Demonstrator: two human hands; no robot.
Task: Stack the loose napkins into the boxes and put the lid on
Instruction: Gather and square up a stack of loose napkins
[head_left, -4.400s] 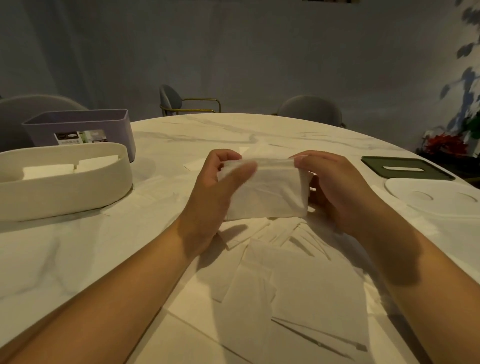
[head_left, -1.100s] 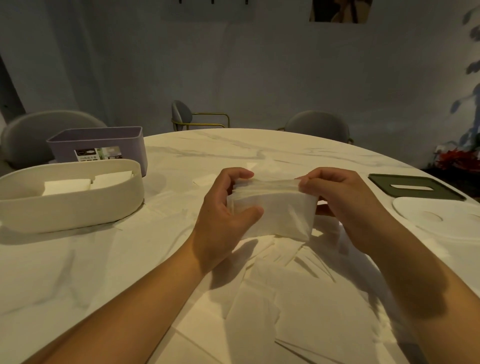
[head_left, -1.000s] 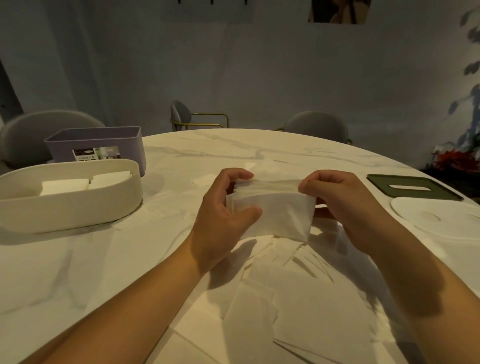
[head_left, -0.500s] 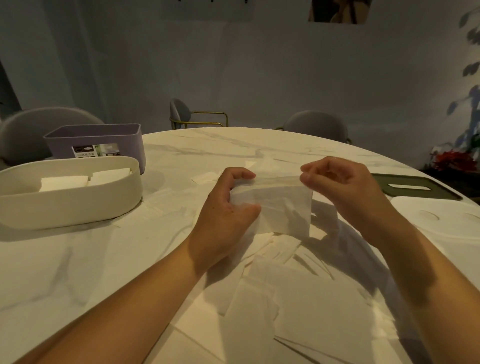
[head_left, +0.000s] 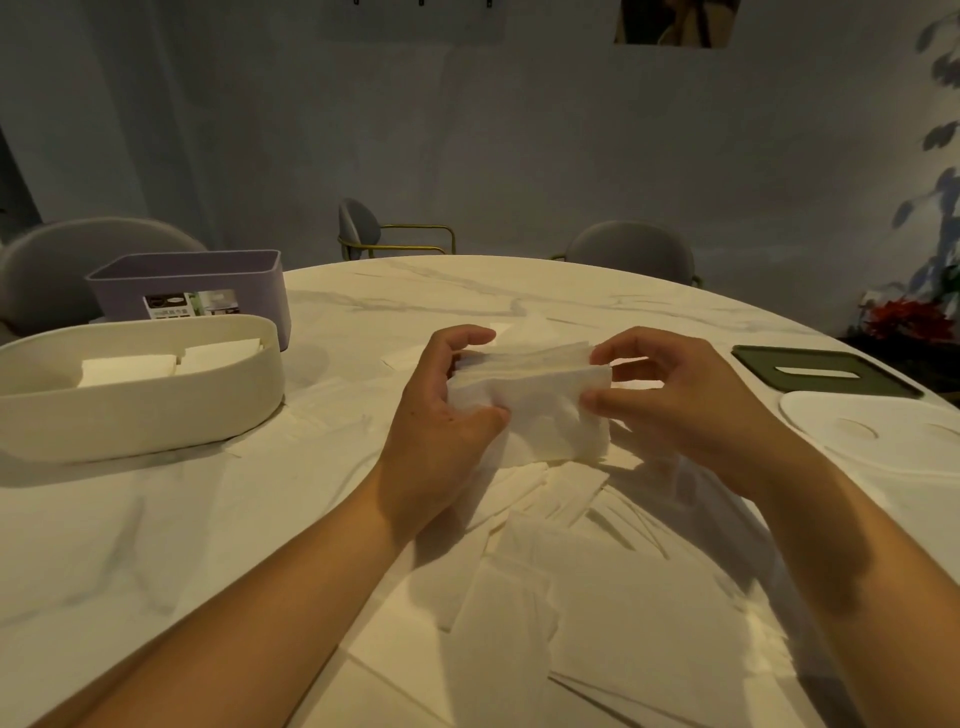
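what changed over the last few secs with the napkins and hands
The right hand shifted its grip from the top corner of the napkin stack down onto its right end; left hand still holds it. Cream box, purple box, green lid, white lid stayed put.

Both bare forearms are seen coming in from the bottom corners, angled toward each other so the hands are set close together mid-frame. The left hand (head_left: 441, 415) is curled round the left end of a small stack of white paper napkins (head_left: 540, 400), with the fingers hooked over its far top edge and the thumb pressed on the near face. The right hand (head_left: 685, 410) is held looser: the stack's right end is pinched between thumb and forefinger, with the other fingers bent behind. Wrists are held pretty much straight.
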